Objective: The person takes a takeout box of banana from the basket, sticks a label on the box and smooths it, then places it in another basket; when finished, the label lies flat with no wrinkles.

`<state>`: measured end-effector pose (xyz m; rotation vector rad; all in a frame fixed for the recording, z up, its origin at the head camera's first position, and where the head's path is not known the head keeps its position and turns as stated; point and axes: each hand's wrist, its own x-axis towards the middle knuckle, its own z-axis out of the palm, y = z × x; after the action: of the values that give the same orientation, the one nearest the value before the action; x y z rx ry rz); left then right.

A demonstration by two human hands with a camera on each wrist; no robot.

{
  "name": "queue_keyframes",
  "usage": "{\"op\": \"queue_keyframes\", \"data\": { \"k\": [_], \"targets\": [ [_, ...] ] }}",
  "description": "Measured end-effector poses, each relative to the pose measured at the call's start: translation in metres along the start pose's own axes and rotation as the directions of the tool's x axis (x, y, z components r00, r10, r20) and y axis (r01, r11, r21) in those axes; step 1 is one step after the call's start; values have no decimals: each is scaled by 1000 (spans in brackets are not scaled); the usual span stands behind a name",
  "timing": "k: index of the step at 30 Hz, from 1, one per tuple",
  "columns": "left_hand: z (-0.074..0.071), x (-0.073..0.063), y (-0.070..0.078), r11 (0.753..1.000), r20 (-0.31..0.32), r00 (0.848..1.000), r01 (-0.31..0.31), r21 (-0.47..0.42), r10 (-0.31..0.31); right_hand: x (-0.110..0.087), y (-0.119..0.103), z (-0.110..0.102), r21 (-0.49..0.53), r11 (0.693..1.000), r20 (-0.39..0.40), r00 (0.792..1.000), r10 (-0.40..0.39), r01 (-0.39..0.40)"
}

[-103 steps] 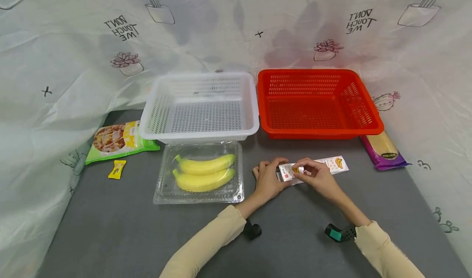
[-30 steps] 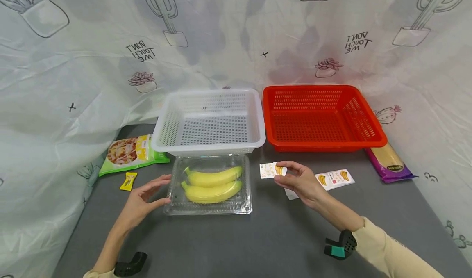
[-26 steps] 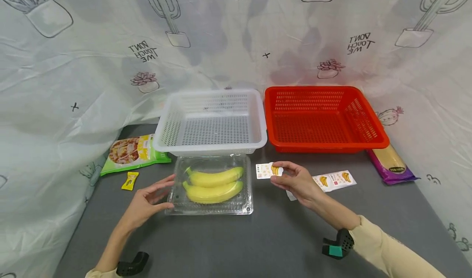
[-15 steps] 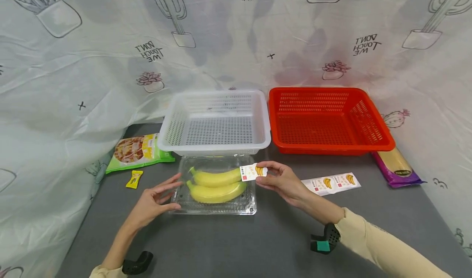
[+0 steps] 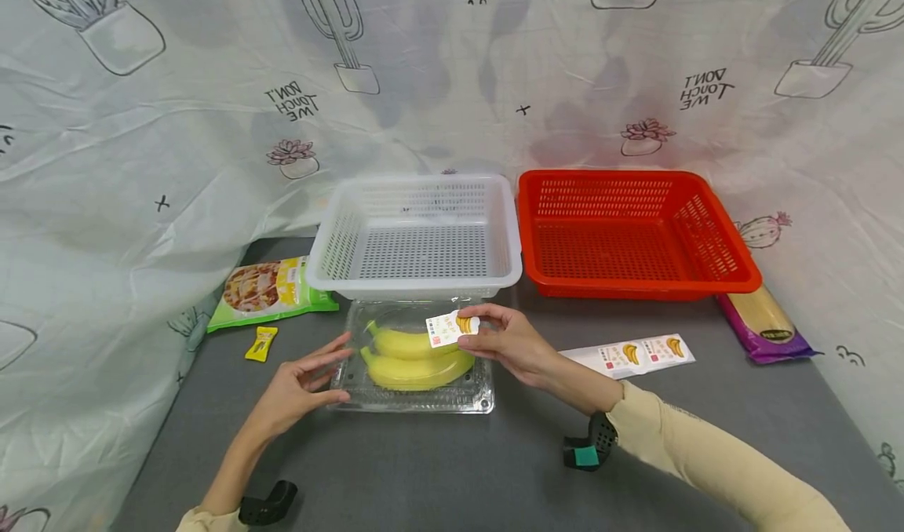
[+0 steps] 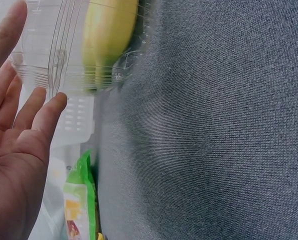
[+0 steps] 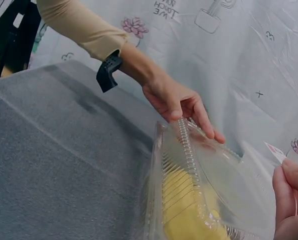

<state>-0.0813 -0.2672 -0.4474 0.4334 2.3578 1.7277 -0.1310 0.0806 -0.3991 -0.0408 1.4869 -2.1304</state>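
A lidded clear plastic box [image 5: 424, 401] holding two yellow bananas [image 5: 420, 369] lies in front of the white basket. My left hand [image 5: 293, 395] is at the box's left side, fingers spread and fairly straight; in the left wrist view its fingertips [image 6: 59, 102] meet the plastic rim. With thumb and fingers, my right hand [image 5: 508, 344] pinches a white banana-print sticker [image 5: 443, 329] by its right end. The sticker overlaps the upper banana in the head view. The right wrist view shows the sticker [image 7: 276, 151] raised above the lid [image 7: 239, 185].
A white basket [image 5: 417, 289] and a red basket [image 5: 643, 289] stand side by side at the back. A strip of banana stickers [image 5: 636, 354] lies at right. Left are a green food bag [image 5: 271, 289] and a small yellow packet [image 5: 262, 344]; a purple bag [image 5: 770, 328] is far right.
Earlier both hands were at the sticker strip. The left hand went to the box's left side; the right hand has carried one sticker leftward over the box.
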Motion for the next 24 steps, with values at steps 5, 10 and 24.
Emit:
{"op": "queue_keyframes", "data": {
  "k": [5,10,24],
  "targets": [
    [-1,-1,-1,1000,-5,1000,7,1,-7,16,1,2,-118,993,160,987,29,-10],
    [-1,-2,-2,1000,3,1000,5,-16,-5,37,-3,-2,-290,957,336,937,93,9],
    [-1,-1,-6,999,13,999,-31,-21,32,90,-20,3,-572,806,605,741,292,150]
  ]
}}
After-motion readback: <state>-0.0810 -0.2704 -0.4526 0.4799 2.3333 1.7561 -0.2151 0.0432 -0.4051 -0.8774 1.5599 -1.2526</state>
